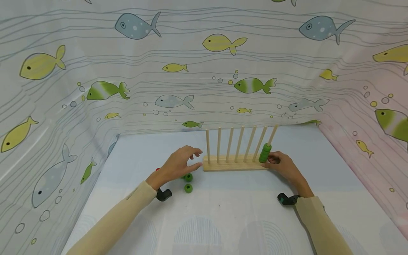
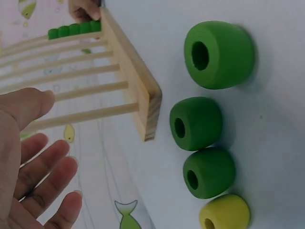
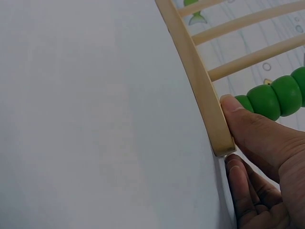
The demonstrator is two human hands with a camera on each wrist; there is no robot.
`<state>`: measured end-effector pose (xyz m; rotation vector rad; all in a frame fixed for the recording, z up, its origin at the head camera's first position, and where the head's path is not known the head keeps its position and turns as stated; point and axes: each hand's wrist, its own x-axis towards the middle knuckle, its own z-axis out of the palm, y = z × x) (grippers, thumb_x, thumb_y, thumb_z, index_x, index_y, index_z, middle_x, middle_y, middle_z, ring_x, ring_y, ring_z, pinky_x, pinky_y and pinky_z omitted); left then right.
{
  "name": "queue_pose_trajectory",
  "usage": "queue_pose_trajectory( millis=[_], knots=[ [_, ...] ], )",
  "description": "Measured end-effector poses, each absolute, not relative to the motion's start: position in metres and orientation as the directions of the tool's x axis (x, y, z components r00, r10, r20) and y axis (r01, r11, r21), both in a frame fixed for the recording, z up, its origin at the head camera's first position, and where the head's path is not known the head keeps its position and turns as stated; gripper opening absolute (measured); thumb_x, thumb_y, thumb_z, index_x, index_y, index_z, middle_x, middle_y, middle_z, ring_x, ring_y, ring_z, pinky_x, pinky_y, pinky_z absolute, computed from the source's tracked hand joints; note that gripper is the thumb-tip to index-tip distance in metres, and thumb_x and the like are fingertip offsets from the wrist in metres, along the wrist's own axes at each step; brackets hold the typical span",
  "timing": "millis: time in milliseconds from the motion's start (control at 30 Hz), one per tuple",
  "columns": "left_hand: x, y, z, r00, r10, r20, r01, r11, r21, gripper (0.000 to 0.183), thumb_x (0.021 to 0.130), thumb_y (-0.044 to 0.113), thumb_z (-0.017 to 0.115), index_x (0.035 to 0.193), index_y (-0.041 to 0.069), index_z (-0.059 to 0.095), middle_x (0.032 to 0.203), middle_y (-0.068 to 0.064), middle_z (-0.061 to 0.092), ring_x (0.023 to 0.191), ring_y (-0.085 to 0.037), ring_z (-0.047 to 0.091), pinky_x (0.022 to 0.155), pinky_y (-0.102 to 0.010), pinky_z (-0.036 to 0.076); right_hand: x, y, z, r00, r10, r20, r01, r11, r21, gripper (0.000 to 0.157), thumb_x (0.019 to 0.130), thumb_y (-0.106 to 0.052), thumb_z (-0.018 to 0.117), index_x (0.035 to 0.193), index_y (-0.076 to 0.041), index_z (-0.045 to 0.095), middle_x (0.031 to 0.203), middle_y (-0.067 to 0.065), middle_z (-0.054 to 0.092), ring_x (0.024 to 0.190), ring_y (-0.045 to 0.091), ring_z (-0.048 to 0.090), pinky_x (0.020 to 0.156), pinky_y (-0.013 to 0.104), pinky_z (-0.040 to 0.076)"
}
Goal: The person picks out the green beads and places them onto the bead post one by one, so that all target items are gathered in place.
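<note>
A wooden peg rack (image 1: 231, 165) stands on the table with a row of upright pegs. Several green beads (image 1: 265, 153) are stacked on its rightmost peg; the other pegs are bare. At the rack's right end my right hand (image 1: 283, 167) grips the base, its thumb (image 3: 240, 114) on the wood beside the lowest bead and its fingers curled at the end. My left hand (image 1: 179, 163) hovers left of the rack with spread, slightly bent fingers, holding nothing. Beneath it lie loose green beads (image 2: 228, 55), and a yellow bead (image 2: 231, 210) shows in the left wrist view.
A small red thing (image 1: 157, 169) is mostly hidden behind the left wrist. Both wrists carry a black device, such as the one on the right (image 1: 287, 199). A fish-printed curtain (image 1: 197, 81) encloses the white table (image 1: 223, 230) at the back and sides.
</note>
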<state>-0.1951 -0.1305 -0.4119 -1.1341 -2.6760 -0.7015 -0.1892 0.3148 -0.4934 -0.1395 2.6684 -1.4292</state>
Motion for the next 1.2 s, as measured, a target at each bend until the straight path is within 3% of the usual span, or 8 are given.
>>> queue_pose_trajectory(
  millis=[400, 667, 1200],
  knots=[
    [-0.183, -0.159, -0.437, -0.707, 0.632, 0.317, 0.706, 0.602, 0.374, 0.032, 0.092, 0.025, 0.08, 0.117, 0.006, 0.071, 0.107, -0.007, 0.071, 0.088, -0.017, 0.063, 0.075, -0.031, 0.053, -0.189, 0.315, -0.496, -0.989, -0.129, -0.066, -0.018, 0.559, -0.829, 0.064, 0.089, -0.035, 0.083, 0.135, 0.003, 0.06, 0.12, 0.017, 0.062, 0.106, 0.026, 0.058, 0.087, 0.029, 0.05],
    [-0.176, -0.175, -0.443, -0.752, 0.603, 0.267, 0.656, 0.644, 0.394, 0.029, 0.092, 0.025, 0.08, 0.113, 0.006, 0.073, 0.106, -0.005, 0.072, 0.083, -0.019, 0.063, 0.072, -0.031, 0.052, -0.19, 0.315, -0.496, -0.989, -0.125, -0.073, -0.01, 0.564, -0.826, 0.063, 0.091, -0.036, 0.081, 0.136, 0.004, 0.06, 0.124, 0.017, 0.062, 0.11, 0.027, 0.058, 0.091, 0.037, 0.049],
    [-0.169, -0.191, -0.455, -0.782, 0.58, 0.227, 0.621, 0.7, 0.351, 0.026, 0.086, 0.016, 0.085, 0.11, 0.009, 0.075, 0.106, -0.001, 0.071, 0.095, -0.019, 0.066, 0.082, -0.037, 0.056, -0.192, 0.316, -0.5, -0.99, -0.124, -0.06, -0.021, 0.566, -0.824, 0.065, 0.089, -0.038, 0.082, 0.135, 0.002, 0.061, 0.122, 0.017, 0.062, 0.107, 0.026, 0.058, 0.086, 0.026, 0.05]
  ],
)
